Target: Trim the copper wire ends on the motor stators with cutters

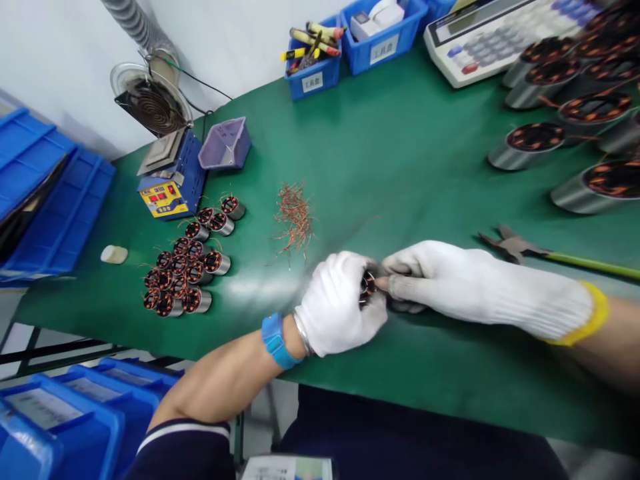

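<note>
Near the front edge of the green table, my left hand (340,303), in a white glove with a blue band at the wrist, is wrapped round a motor stator (367,288) with dark, copper-wound insides. My right hand (433,277), gloved in white with a yellow cuff, is closed against the stator's right side, thumb and forefinger pinched at its open end. Whatever is between those fingertips is too small to make out. Diagonal pliers (520,245) with a green handle lie just beyond my right hand.
Copper wire scraps (295,217) lie mid-table. Small stators (187,267) cluster left, below a blue-and-yellow device (173,183) and a purple tray (225,147). Larger stators (527,143) stand at right, by a calculator (490,43). Blue bins (315,77) line the back.
</note>
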`<state>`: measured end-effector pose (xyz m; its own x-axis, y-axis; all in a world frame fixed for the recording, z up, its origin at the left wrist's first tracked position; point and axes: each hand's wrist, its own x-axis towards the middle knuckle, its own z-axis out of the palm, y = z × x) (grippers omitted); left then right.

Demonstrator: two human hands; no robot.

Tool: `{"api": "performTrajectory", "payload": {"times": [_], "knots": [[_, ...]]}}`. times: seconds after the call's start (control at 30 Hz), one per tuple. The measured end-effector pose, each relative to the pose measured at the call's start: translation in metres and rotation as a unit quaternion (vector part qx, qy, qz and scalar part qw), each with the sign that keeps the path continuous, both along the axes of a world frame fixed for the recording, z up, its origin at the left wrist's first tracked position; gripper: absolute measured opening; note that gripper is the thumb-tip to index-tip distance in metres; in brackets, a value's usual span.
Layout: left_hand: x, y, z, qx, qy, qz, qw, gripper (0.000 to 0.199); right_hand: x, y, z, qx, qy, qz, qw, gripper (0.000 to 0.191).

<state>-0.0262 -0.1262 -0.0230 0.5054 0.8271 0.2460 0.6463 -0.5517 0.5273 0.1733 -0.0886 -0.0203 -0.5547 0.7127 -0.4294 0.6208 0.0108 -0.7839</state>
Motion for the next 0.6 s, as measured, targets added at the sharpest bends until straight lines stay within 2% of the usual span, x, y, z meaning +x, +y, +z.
{"api": "performTrajectory", "payload": {"times": [0.1, 0.17, 0.23, 0.3, 0.4, 0.47, 0.5, 0.53, 0.6], "knots": [[-0.006, 0.002, 0.002, -0.086, -0.077, -0.001, 0.993, 0.073, -0.003, -0.006, 0.002, 0.043, -0.007, -0.008, 0.999, 0.045], [-0.012, 0.005, 0.007, -0.192, -0.157, 0.005, 0.969, 0.084, -0.004, -0.01, 0.006, 0.103, 0.022, -0.026, 0.994, 0.041], [-0.018, 0.008, 0.016, -0.292, -0.256, 0.039, 0.921, 0.08, -0.004, -0.014, 0.014, 0.132, 0.079, -0.028, 0.988, 0.037], [-0.021, 0.011, 0.027, -0.366, -0.311, 0.073, 0.874, 0.074, -0.001, -0.018, 0.022, 0.134, 0.133, -0.024, 0.982, 0.033], [-0.021, 0.011, 0.041, -0.531, -0.255, 0.013, 0.808, 0.058, 0.005, -0.021, 0.031, 0.112, 0.171, -0.02, 0.979, 0.031], [-0.017, 0.007, 0.048, -0.564, -0.262, 0.012, 0.783, 0.051, 0.008, -0.022, 0.032, 0.081, 0.183, -0.03, 0.979, 0.033], [-0.015, 0.004, 0.049, -0.548, -0.281, 0.025, 0.787, 0.05, 0.009, -0.023, 0.032, 0.058, 0.194, -0.037, 0.979, 0.034], [-0.014, 0.001, 0.05, -0.51, -0.304, 0.037, 0.804, 0.052, 0.01, -0.024, 0.031, 0.032, 0.207, -0.045, 0.977, 0.036], [-0.014, -0.007, 0.051, -0.376, -0.318, 0.029, 0.87, 0.048, 0.009, -0.025, 0.029, -0.017, 0.235, -0.06, 0.97, 0.042]]}}
